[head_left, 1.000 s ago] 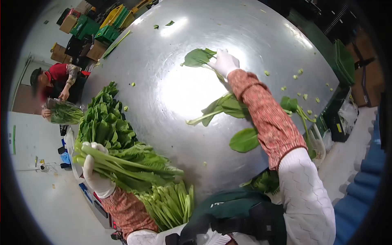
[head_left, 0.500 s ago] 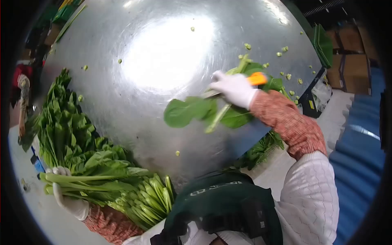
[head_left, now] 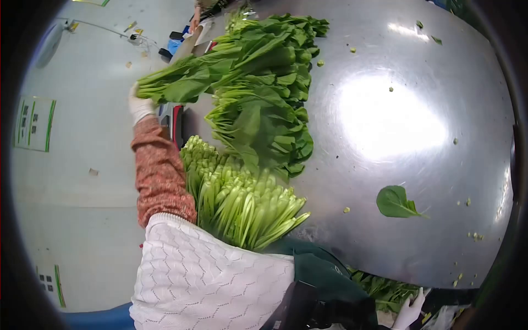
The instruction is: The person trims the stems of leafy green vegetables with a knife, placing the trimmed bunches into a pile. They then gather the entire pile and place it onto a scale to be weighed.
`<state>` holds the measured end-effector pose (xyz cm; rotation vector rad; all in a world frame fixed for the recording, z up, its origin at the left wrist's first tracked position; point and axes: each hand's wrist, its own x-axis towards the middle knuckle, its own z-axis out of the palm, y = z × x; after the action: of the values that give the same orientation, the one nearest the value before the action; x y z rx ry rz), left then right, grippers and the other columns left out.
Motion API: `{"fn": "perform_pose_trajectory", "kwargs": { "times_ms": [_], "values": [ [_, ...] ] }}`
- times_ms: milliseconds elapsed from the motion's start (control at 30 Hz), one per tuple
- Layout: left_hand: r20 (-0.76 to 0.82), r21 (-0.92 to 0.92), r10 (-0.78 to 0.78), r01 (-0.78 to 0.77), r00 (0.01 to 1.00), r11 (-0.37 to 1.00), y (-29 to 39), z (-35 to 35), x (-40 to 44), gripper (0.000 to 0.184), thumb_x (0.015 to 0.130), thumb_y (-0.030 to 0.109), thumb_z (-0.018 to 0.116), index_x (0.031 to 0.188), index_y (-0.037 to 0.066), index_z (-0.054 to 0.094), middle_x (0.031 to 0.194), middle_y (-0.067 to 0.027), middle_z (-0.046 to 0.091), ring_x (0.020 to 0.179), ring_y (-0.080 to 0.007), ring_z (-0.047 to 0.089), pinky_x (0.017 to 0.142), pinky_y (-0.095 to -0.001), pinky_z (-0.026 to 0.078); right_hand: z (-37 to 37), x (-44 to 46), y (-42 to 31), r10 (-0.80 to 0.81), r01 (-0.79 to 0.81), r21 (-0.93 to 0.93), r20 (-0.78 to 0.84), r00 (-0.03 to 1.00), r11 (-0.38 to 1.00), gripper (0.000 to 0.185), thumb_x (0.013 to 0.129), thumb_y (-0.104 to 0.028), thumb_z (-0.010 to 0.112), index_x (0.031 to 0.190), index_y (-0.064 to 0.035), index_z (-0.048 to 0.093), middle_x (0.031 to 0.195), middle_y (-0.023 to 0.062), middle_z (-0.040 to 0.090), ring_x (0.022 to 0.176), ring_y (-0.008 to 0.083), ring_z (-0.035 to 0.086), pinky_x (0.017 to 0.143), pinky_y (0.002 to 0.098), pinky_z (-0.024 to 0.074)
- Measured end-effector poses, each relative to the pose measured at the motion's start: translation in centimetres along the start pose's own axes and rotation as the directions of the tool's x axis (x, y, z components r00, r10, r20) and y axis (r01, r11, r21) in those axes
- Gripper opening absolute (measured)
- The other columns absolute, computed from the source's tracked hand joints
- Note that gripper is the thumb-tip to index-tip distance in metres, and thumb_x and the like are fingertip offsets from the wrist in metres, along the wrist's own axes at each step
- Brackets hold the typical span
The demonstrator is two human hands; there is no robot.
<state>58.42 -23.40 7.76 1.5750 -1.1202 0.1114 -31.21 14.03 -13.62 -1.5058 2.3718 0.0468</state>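
Note:
My left hand [head_left: 142,105], in a white glove, is closed around the pale stem ends of a bunch of leafy greens [head_left: 181,82] beyond the table's left edge. Its leaves lie over a long pile of greens [head_left: 275,121] on the metal table. Nearer my body is a thick stack of light green stems [head_left: 242,198], cut ends up and leftward. At the bottom right, low beside the table edge, my right hand [head_left: 410,311], also gloved, is next to more greens [head_left: 385,289]; its fingers are partly hidden, and no knife shows there.
One loose leaf [head_left: 395,202] lies on the metal table [head_left: 352,247], with small cut stem ends scattered about. A red and black device [head_left: 175,126] stands at the table's left edge. Another person's hand [head_left: 195,19] shows at the top. A cable [head_left: 104,33] crosses the pale floor.
The view has turned left. My left hand has moved outward and forward with greens. My right hand, earlier over the table with leaves and an orange-handled knife, is now low at bottom right.

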Motion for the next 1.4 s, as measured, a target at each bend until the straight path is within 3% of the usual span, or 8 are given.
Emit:
{"fn": "perform_pose_trajectory", "kwargs": {
  "times_ms": [67, 167, 333, 467, 600, 733, 1067, 1400],
  "values": [
    [0.194, -0.480, -0.383, 0.428, 0.903, 0.766, -2.1, 3.3, -1.4, 0.030, 0.096, 0.015, 0.053, 0.123, 0.005, 0.058, 0.116, -0.0160, 0.066, 0.104, -0.0288, 0.065, 0.090, -0.0420, 0.054, 0.1, 0.6, -3.1, -0.042, 0.041, 0.034, 0.028, 0.999, 0.999, 0.050, 0.089, -0.017, 0.070, 0.136, -0.0090, 0.057, 0.126, 0.0164, 0.063, 0.114, 0.0340, 0.060, 0.096, 0.0393, 0.0485],
    [0.311, 0.172, -0.174, 0.125, 0.934, 0.977, -8.9, 6.8, -6.9, 0.036, 0.092, 0.025, 0.066, 0.122, 0.006, 0.059, 0.113, -0.0118, 0.066, 0.093, -0.0258, 0.065, 0.087, -0.0390, 0.054, -2.5, 2.0, -7.3, -0.100, 0.085, 0.170, 0.078, 0.992, 0.982, 0.051, 0.089, -0.014, 0.070, 0.137, -0.0093, 0.056, 0.127, 0.0168, 0.062, 0.115, 0.0341, 0.060, 0.096, 0.0393, 0.0484],
    [0.149, 0.111, -0.792, 0.786, 0.592, 0.608, -4.0, 4.2, -5.7, 0.069, 0.084, 0.024, 0.078, 0.142, 0.002, 0.048, 0.129, -0.0160, 0.060, 0.115, -0.0237, 0.060, 0.094, -0.0340, 0.050, 1.2, 3.5, -9.1, -0.077, 0.001, 0.536, 0.119, 0.990, 0.844, 0.063, 0.083, 0.017, 0.053, 0.142, -0.0043, 0.049, 0.110, 0.0112, 0.055, 0.104, 0.0237, 0.063, 0.090, 0.0335, 0.0530],
    [0.299, 0.334, -0.313, 0.208, 0.902, 0.919, 9.9, -0.6, -12.9, 0.087, 0.077, 0.046, 0.083, 0.135, -0.010, 0.049, 0.127, -0.0187, 0.060, 0.114, -0.0237, 0.061, 0.095, -0.0293, 0.048, 1.0, 5.3, -17.0, -0.252, 0.222, 0.249, 0.098, 0.963, 0.943, 0.075, 0.083, -0.008, 0.068, 0.151, -0.0133, 0.037, 0.124, 0.0148, 0.055, 0.112, 0.0377, 0.057, 0.088, 0.0443, 0.0495],
    [0.708, 0.573, -0.055, -0.527, 0.704, 0.628, 20.7, -3.6, -28.6, 0.096, 0.075, 0.040, 0.080, 0.151, 0.003, 0.034, 0.152, -0.0271, 0.037, 0.145, -0.0339, 0.031, 0.119, -0.0516, 0.017, 6.2, 8.2, -17.5, -0.397, 0.394, 0.155, -0.014, 0.918, 0.906, 0.071, 0.085, -0.018, 0.072, 0.148, -0.0059, 0.040, 0.126, 0.0186, 0.057, 0.113, 0.0371, 0.057, 0.095, 0.0447, 0.0450],
    [0.820, 0.569, -0.369, -0.558, 0.437, 0.604, 20.7, -5.8, -40.3, 0.119, 0.061, 0.055, 0.084, 0.154, 0.007, 0.028, 0.158, -0.0313, 0.019, 0.148, -0.0475, 0.012, 0.116, -0.0672, 0.006, 4.9, 9.1, -18.4, -0.478, 0.494, 0.075, -0.164, 0.863, 0.866, 0.070, 0.085, -0.023, 0.073, 0.146, -0.0044, 0.043, 0.132, 0.0195, 0.055, 0.119, 0.0378, 0.053, 0.099, 0.0466, 0.0413],
    [0.837, 0.545, -0.349, -0.576, 0.422, 0.609, 12.4, -7.9, -43.8, 0.127, 0.060, 0.056, 0.085, 0.158, 0.015, 0.017, 0.161, -0.0308, 0.004, 0.151, -0.0459, 0.003, 0.109, -0.0688, 0.023, 3.5, 5.1, -24.0, -0.612, 0.692, 0.369, -0.325, 0.721, 0.620, 0.053, 0.085, -0.015, 0.070, 0.133, 0.0036, 0.054, 0.120, 0.0242, 0.062, 0.109, 0.0399, 0.060, 0.092, 0.0462, 0.0474],
    [0.860, 0.503, -0.334, -0.531, 0.386, 0.682, 10.2, -7.4, -44.0, 0.135, 0.059, 0.056, 0.087, 0.160, 0.017, 0.006, 0.160, -0.0334, -0.007, 0.150, -0.0483, -0.005, 0.109, -0.0683, 0.022, 11.9, -3.4, -36.0, -0.860, 0.626, 0.605, 0.227, 0.457, 0.492, 0.038, 0.091, -0.033, 0.062, 0.113, -0.0018, 0.066, 0.099, 0.0201, 0.070, 0.092, 0.0388, 0.066, 0.084, 0.0458, 0.0515]
  ]
}}
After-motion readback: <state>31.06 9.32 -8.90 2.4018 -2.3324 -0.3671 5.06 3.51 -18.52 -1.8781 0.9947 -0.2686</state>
